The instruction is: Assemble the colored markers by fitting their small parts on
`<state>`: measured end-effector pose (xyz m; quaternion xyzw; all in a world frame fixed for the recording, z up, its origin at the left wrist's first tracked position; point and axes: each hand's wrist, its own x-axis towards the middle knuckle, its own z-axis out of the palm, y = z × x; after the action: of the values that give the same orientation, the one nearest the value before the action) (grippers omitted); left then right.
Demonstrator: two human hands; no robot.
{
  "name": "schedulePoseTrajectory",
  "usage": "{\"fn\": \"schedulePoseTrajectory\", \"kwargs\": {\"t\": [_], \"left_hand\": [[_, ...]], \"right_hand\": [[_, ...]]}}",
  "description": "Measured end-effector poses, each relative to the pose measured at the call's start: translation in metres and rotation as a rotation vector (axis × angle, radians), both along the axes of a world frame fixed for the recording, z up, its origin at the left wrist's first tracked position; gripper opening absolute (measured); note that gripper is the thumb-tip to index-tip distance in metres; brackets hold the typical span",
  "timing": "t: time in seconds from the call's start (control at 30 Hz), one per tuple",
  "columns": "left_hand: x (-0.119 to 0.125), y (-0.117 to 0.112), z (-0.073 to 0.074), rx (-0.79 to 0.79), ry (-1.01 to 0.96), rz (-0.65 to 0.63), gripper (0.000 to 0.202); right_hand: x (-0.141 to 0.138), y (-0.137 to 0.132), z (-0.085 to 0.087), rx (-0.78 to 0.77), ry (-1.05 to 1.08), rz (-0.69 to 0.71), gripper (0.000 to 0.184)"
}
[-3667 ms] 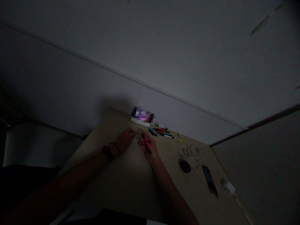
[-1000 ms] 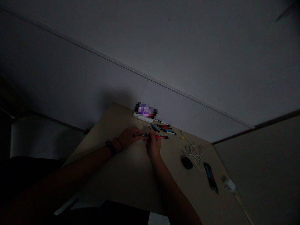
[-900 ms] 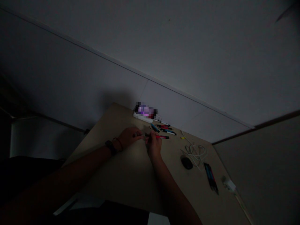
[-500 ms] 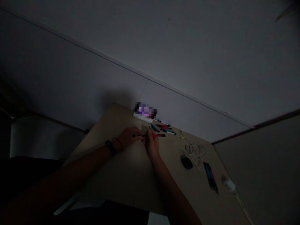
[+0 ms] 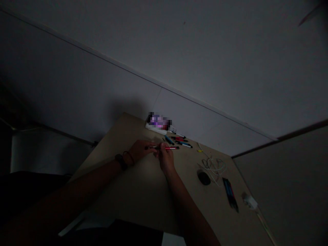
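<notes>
The scene is very dark. My left hand point(image 5: 139, 150) and my right hand point(image 5: 165, 157) meet over the far part of a beige table point(image 5: 143, 194). Between them they hold a red and black pen point(image 5: 172, 148) level, its length running left to right. My left fingers pinch its dark left end; my right fingers are closed round its middle. A dark band sits on my left wrist.
Several loose pens point(image 5: 179, 140) lie just beyond my hands, near a white object point(image 5: 159, 124) at the wall. To the right lie a dark mouse point(image 5: 203, 177), a coiled white cable point(image 5: 214, 165), more pens point(image 5: 230, 194) and a white plug point(image 5: 249, 202).
Earlier my right hand alone held the pen upright-slanted; now both hands hold it level. Over the last second the pen slid slightly left through my right hand.
</notes>
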<state>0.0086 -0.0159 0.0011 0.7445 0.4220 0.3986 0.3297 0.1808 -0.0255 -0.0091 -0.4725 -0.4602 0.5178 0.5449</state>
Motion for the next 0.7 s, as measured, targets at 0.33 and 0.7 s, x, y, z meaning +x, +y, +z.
{"fn": "schedulePoseTrajectory", "kwargs": {"t": [0.33, 0.7], "left_hand": [[0.000, -0.001, 0.002, -0.041, -0.039, 0.149, 0.026], [0.000, 0.002, -0.003, -0.082, -0.096, 0.154, 0.027]], "right_hand": [[-0.002, -0.006, 0.017, -0.073, 0.312, -0.056, 0.034], [0.008, 0.001, 0.017, -0.088, 0.360, -0.087, 0.028]]}}
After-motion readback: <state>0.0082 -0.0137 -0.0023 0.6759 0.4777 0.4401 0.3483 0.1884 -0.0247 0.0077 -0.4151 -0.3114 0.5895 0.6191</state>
